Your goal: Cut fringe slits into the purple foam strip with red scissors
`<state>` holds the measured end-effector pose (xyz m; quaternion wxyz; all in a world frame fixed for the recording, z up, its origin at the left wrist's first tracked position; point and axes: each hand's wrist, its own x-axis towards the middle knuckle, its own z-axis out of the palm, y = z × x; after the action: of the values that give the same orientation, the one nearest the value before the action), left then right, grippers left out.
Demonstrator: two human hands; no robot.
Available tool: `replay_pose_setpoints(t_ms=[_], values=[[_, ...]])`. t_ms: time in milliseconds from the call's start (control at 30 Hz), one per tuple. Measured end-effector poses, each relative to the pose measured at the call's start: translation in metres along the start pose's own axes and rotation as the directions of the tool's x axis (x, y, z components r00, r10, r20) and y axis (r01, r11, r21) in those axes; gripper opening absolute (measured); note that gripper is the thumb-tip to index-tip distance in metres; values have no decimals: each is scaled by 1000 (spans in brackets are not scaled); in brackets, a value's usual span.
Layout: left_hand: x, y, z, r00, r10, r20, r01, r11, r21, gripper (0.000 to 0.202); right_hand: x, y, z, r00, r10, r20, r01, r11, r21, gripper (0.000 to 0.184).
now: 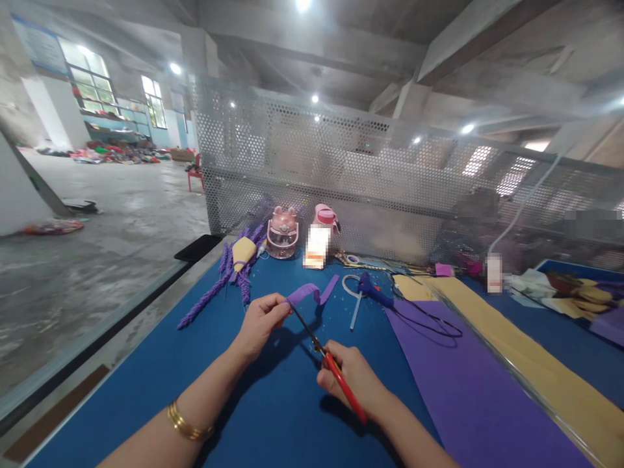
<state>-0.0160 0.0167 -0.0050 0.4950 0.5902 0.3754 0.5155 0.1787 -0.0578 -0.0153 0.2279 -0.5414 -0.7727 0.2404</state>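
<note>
My left hand (pixel 260 323) pinches one end of a narrow purple foam strip (pixel 312 292), held up above the blue table (pixel 273 403); the strip curls away to the right. My right hand (pixel 354 380) grips red-handled scissors (pixel 325 359), whose dark blades point up and left and meet the strip right beside my left fingers. A gold bangle sits on my left wrist.
A large purple foam sheet (pixel 468 390) and a tan sheet (pixel 526 364) lie to the right. A blue glue gun (pixel 373 290) with a glue stick lies ahead. Purple lavender-like stems (pixel 219 286), two pink bottles (pixel 283 232) and a perforated metal screen (pixel 390 188) stand at the back.
</note>
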Motion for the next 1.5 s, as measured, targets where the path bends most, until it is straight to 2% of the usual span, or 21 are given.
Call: replay_pose_setpoints(t_ms=[133, 300, 633, 1000, 1333, 1500], values=[[-1, 3, 0, 1000, 9, -5, -8, 999, 38, 27, 0, -7, -2, 999, 34, -42, -40, 990, -136, 36], [-2, 3, 0, 999, 45, 1, -45, 996, 79, 27, 0, -11, -4, 997, 43, -60, -54, 978, -203, 31], [-4, 5, 2, 999, 38, 6, -39, 992, 122, 27, 1, -9, -2, 997, 3, -75, -20, 976, -217, 35], [-5, 3, 2, 1000, 4, 19, -5, 997, 81, 26, -1, -15, -5, 998, -1, -68, -13, 980, -198, 35], [-6, 5, 4, 1000, 12, 9, -13, 994, 111, 24, 1, -6, 3, 991, -68, -115, 29, 949, -313, 39], [-6, 6, 6, 1000, 19, 8, -20, 994, 109, 23, 1, -4, 6, 992, -69, -109, 31, 948, -316, 41]])
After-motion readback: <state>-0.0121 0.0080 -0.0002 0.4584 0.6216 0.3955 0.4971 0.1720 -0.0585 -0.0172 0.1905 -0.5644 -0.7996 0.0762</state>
